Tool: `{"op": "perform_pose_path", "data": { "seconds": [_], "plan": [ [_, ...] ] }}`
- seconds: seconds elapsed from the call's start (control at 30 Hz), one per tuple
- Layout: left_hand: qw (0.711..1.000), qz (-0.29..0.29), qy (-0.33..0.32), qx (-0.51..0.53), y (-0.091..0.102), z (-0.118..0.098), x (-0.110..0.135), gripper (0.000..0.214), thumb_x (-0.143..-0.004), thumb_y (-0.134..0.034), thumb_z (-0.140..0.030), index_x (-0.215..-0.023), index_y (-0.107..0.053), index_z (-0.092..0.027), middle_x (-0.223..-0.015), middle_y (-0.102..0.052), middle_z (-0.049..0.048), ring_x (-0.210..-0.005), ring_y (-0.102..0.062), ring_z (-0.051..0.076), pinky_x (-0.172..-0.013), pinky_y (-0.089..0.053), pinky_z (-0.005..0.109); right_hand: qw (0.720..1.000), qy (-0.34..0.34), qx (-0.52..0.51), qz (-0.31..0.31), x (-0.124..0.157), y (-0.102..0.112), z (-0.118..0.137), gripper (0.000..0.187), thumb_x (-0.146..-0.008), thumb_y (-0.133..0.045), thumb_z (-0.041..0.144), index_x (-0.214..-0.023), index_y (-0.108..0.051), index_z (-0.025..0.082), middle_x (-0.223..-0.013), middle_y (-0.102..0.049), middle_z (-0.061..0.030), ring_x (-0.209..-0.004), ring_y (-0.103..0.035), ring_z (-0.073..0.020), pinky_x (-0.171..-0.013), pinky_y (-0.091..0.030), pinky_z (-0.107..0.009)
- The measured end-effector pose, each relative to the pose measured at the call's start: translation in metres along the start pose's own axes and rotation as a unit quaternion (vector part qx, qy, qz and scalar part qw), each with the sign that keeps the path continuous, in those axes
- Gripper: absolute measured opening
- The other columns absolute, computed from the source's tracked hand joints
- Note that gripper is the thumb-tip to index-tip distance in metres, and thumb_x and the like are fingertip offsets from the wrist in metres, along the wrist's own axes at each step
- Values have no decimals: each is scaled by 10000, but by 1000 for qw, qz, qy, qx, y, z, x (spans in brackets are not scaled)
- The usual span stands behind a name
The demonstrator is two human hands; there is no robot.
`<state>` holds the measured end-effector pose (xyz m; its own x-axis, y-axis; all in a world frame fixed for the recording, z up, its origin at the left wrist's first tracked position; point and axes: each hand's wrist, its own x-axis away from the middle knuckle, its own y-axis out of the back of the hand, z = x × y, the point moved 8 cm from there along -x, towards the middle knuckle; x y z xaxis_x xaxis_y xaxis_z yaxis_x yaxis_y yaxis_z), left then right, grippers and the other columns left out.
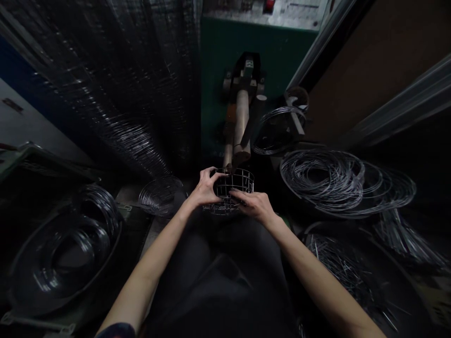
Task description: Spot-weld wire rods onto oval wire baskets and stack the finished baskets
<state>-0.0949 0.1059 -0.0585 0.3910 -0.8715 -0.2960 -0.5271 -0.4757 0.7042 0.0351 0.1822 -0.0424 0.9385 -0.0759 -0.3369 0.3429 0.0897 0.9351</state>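
A small round wire basket [243,177] is held between my two hands, just below the tip of a spot welder's arm [242,124]. My left hand [207,188] grips the basket's left side, its thumb and fingers spread around the wires. On the right side, my right hand [254,203] has its fingers closed on the lower wires. The basket's far rim is at the welder's electrode, and I cannot tell whether they touch. Some of the basket's lower wires are hidden behind my fingers.
Tall stacks of wire baskets [137,136] rise at the left. A tub of wire rings [66,258] stands lower left. At right are a heap of wire rings [320,178] and a tub of cut wires [341,267]. More rings [278,129] hang beside the green machine [214,61].
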Motion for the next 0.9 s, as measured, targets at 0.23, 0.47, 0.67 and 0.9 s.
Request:
{"op": "perform_pose_path", "data": {
  "seconds": [0.23,0.47,0.67,0.9],
  "plan": [
    [1000,-5,3,8,-1,6,-5,753,-535,-817,-277,-1236,-546,-219,-1289,-326,122,-1252,-323,344,-1075,-352,507,1000,-17,-1,4,-5,-3,-4,273,-922,-532,338,-1153,-669,291,-1125,-701,11,-808,-711,-136,-582,-493,-204],
    [1000,4,8,10,3,6,-9,744,-509,-811,-279,-1199,-541,-214,-1239,-387,108,-1221,-370,333,-1052,-364,495,996,-64,-19,56,-6,-7,-5,306,-922,-528,325,-1205,-645,323,-1189,-666,22,-835,-709,-166,-585,-495,-238],
    [999,7,39,-1,8,17,-32,727,-510,-805,-258,-1183,-533,-231,-1215,-406,91,-1189,-387,317,-1045,-368,494,993,-106,-43,30,-23,-5,-20,308,-923,-512,245,-1190,-645,322,-1120,-706,26,-859,-702,-151,-644,-503,-225],
    [1000,-9,12,1,9,19,-39,702,-533,-798,-264,-1181,-534,-221,-1194,-437,79,-1206,-384,302,-1062,-335,472,980,-168,-82,-66,-15,4,-30,224,-923,-537,328,-1077,-691,278,-1102,-710,-9,-894,-675,-153,-691,-486,-227]
  ]
}}
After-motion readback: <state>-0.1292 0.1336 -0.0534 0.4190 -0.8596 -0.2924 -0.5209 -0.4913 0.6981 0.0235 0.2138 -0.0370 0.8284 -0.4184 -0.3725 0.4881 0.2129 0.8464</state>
